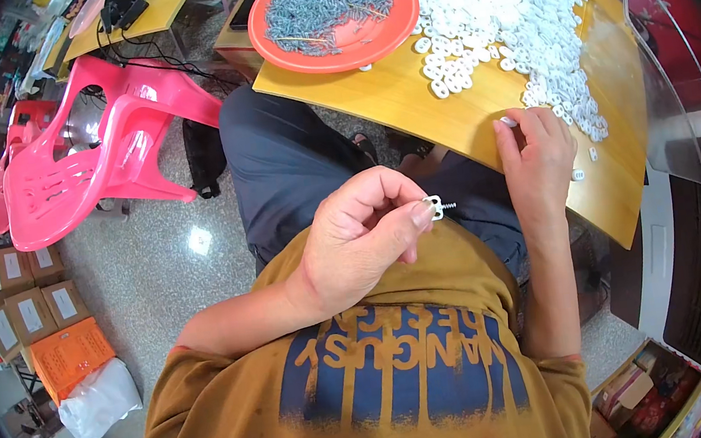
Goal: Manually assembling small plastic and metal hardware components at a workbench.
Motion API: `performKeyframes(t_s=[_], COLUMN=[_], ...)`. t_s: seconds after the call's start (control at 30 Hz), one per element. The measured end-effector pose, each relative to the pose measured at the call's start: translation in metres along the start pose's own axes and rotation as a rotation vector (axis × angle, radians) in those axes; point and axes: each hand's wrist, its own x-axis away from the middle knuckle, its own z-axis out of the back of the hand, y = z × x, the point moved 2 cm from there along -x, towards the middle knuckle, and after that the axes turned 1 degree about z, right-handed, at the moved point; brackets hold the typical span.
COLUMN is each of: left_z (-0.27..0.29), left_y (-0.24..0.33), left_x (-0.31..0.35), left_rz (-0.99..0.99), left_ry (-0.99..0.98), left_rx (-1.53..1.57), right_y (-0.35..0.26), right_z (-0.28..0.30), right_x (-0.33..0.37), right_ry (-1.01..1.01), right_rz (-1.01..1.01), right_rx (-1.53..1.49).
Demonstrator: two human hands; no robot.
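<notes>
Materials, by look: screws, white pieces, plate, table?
Screws: probably metal, grey, dull sheen; fine thread on the one at the left hand.
White pieces: likely moulded plastic; uniform white, repeated rounded shape.
Plate: likely plastic; even red colour, soft gloss.
Table: wood or wood-look laminate, can't tell; yellow-brown, smooth, slightly shiny.

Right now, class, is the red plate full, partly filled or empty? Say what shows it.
Partly filled: grey screws cover much of the red plate, but bare red shows on its near side.
</notes>
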Motion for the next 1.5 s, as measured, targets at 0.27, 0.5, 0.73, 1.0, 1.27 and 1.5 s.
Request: performKeyframes(t_s=[0.27,0.5,0.73,1.0,1.27,1.5], left_z=[0.000,-0.003,-0.004,-0.003,-0.003,-0.004], left_y=[0.002,0.007,0.008,0.006,0.006,0.005], left_x=[0.000,0.004,0.007,0.006,0.007,0.007], left_rz=[-0.003,0.018,0.036,0.054,0.078,0.077], left_ry=[0.001,-0.027,-0.035,-0.040,-0.062,-0.067], left_rx=[0.043,0.104,0.125,0.158,0.190,0.177], right_y=[-0.004,-0.050,-0.063,-0.065,-0.066,-0.065], right_z=[0.006,0.041,0.047,0.042,0.043,0.044], right_x=[0.004,0.024,0.034,0.034,0.035,0.036], right_ry=[0.010,-0.221,-0.355,-0.352,-0.349,-0.385], right_rz=[-0.196,-0.697,-0.689,-0.648,-0.622,-0.648], right_rx=[-0.426,-1.286,-1.634,-1.709,-1.701,-1.695])
